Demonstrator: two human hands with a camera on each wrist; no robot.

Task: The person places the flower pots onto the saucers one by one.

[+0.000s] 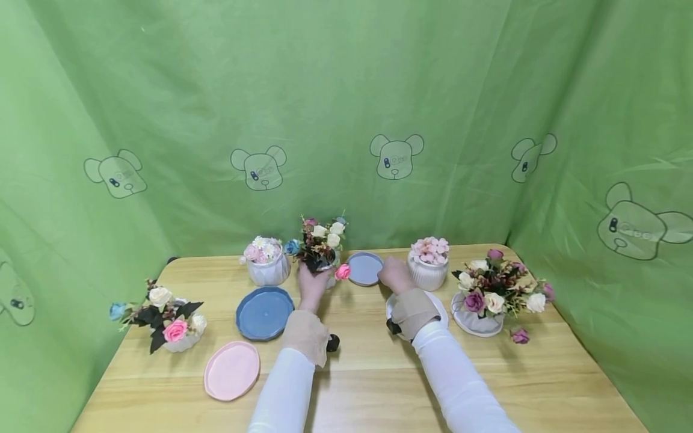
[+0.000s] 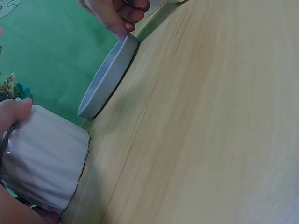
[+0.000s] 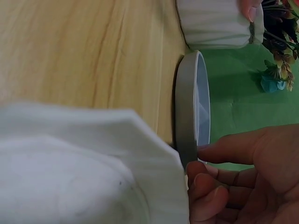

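My left hand [image 1: 313, 285] grips a white fluted flowerpot [image 2: 46, 158] near its rim, thumb on the near side. Mixed artificial roses [image 1: 325, 237] in white, blue and pink rise out of it. To its right lies a small round grey-blue saucer [image 1: 365, 269] with a low raised rim. My right hand [image 1: 395, 273] pinches that saucer's right edge, the thumb [image 3: 215, 153] on the rim and the other fingers curled beside it. In the left wrist view, the saucer stands a short gap from the pot. Under my right wrist is a white saucer [image 3: 93, 163].
A dark blue plate [image 1: 264, 313] and a pink plate [image 1: 231, 370] lie left of my arms. White pots with pink flowers [image 1: 265, 258] and pink blossoms [image 1: 430, 249] stand at the back. More rose pots flank the table [image 1: 363, 391], left [image 1: 184, 343] and right [image 1: 479, 322]. Green curtain [image 1: 325, 90] surrounds it.
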